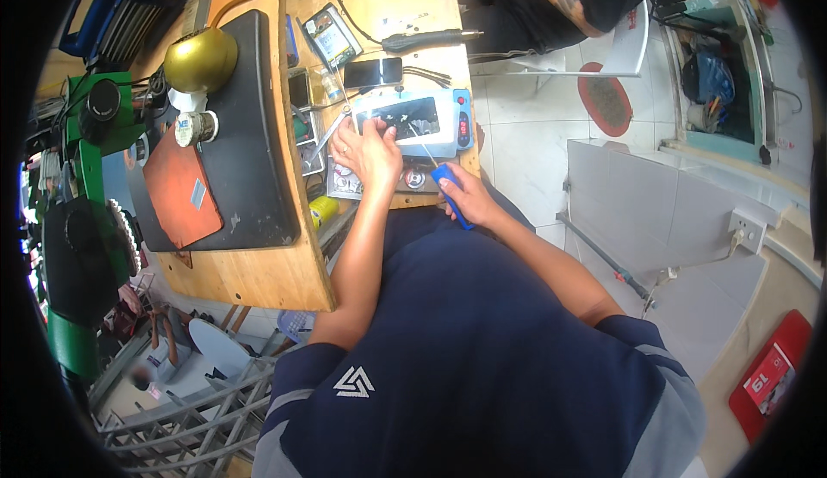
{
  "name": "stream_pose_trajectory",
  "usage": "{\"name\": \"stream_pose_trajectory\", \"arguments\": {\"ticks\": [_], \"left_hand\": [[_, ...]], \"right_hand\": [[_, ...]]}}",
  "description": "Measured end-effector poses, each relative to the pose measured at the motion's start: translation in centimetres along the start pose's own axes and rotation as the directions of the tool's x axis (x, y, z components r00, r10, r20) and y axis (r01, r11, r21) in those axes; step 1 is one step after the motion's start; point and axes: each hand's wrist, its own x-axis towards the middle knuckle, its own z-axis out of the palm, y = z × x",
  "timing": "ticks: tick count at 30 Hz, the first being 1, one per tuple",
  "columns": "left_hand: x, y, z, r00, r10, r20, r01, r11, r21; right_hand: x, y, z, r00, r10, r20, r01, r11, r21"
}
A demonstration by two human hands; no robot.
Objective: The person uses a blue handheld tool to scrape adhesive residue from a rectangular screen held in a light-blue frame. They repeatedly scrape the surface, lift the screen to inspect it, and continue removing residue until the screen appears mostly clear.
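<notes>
A white-framed device with a dark glossy panel [414, 120] lies on a light blue machine [446, 148] with a small red display. Light patches mark its panel. My left hand [370, 152] rests on the device's left part, fingers bent and pressed at its edge. My right hand [469, 195] is closed around the blue handle of a screwdriver [458, 211]. Its thin shaft slants up and left to the device's lower edge; whether the tip touches is too small to tell. Tweezers [326, 133] lie left of my left hand.
Beyond the machine lie a black phone [373, 72], an opened phone [334, 37] and a black corded tool [422, 40]. At left, a black mat [250, 133] carries a gold rounded object [200, 60], a wire spool [196, 128] and an orange sheet [181, 187]. Another person [551, 0] sits across.
</notes>
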Motion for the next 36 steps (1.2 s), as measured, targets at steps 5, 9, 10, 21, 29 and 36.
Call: {"name": "stream_pose_trajectory", "arguments": {"ticks": [5,9,10,21,29,36], "left_hand": [[0.0,0.9,0.4,1.0,0.003,-0.015,-0.003,1.0,-0.004],[-0.2,0.4,0.1,1.0,-0.008,0.016,0.008,1.0,-0.023],[-0.2,0.2,0.0,1.0,0.001,0.028,-0.001,1.0,0.002],[-0.2,1.2,0.3,0.999,-0.038,0.025,0.039,0.999,-0.036],[-0.3,1.6,-0.4,0.994,0.104,-0.015,-0.101,0.985,0.138],[-0.1,2.1,0.3,0.999,0.035,0.011,-0.035,0.999,-0.039]], "right_hand": [[-0.2,-0.1,-0.5,1.0,-0.021,-0.011,0.021,0.999,-0.027],[-0.2,-0.1,-0.4,1.0,-0.015,0.006,0.015,0.998,-0.065],[-0.2,-0.1,-0.3,1.0,-0.014,0.012,0.015,0.999,-0.049],[-0.5,0.1,-0.4,1.0,-0.012,0.011,0.012,1.0,-0.017],[-0.7,0.3,-0.1,0.999,-0.033,-0.043,0.032,0.999,-0.017],[-1.0,0.2,-0.2,0.997,-0.021,-0.08,0.018,0.999,-0.034]]}}
